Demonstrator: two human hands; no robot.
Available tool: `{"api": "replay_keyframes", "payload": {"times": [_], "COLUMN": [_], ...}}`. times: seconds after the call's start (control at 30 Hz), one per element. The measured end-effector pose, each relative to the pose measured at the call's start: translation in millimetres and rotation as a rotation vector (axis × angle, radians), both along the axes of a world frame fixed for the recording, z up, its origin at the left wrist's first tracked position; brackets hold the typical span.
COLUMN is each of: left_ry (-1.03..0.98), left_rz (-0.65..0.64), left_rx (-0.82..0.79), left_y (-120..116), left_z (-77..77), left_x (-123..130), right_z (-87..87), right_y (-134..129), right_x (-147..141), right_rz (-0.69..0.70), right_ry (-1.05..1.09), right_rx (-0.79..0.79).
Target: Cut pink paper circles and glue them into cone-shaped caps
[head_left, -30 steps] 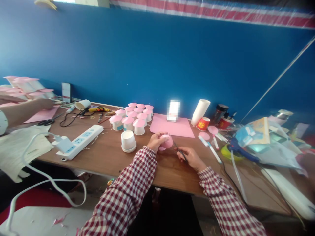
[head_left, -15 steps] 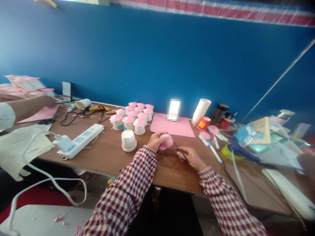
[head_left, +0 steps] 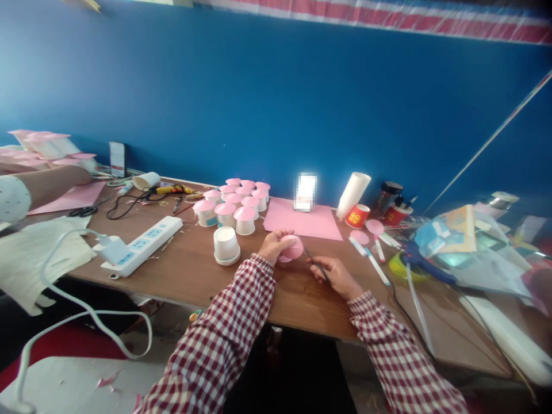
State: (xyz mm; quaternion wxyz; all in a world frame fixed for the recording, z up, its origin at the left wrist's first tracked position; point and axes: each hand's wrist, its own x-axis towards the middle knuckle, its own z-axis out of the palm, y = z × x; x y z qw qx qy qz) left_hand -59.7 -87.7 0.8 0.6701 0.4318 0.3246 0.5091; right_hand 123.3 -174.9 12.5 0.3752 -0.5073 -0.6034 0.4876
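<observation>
My left hand (head_left: 275,246) pinches a round pink paper piece (head_left: 294,247) above the brown table. Just to its right, my right hand (head_left: 330,270) is closed on a thin dark tool (head_left: 318,267), perhaps scissors or tweezers, whose tip reaches the edge of the pink piece. Pink paper sheets (head_left: 302,221) lie flat behind my hands. Left of my left hand stands an upturned white cup (head_left: 226,244), and beyond it a group of white cups with pink discs on top (head_left: 245,220).
A white power strip (head_left: 146,247) with a plug lies at the left. Pens (head_left: 376,265), a red cup (head_left: 357,217), a glue gun (head_left: 425,264) and plastic bags (head_left: 474,253) occupy the right. Another person's arm (head_left: 52,187) rests at far left.
The other person's arm at the far left has shifted slightly. Both my hands hold nearly the same position.
</observation>
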Motion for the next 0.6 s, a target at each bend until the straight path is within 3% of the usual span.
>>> {"api": "replay_keyframes", "payload": {"times": [0.43,0.6], "left_ry": [-0.002,0.02], "left_rz": [0.001,0.005], "left_rx": [0.027,0.013], "left_y": [5.0,2.8], "left_z": [-7.9,-3.5], "left_x": [-1.1,-1.4], "right_z": [0.9,2.3], "right_y": [-0.6,-1.3], "right_x": [-1.2,-1.9], "right_rz": [-0.007,-0.015], "right_ry": [-0.003,-0.014], "right_rx": [-0.001,0.002]}}
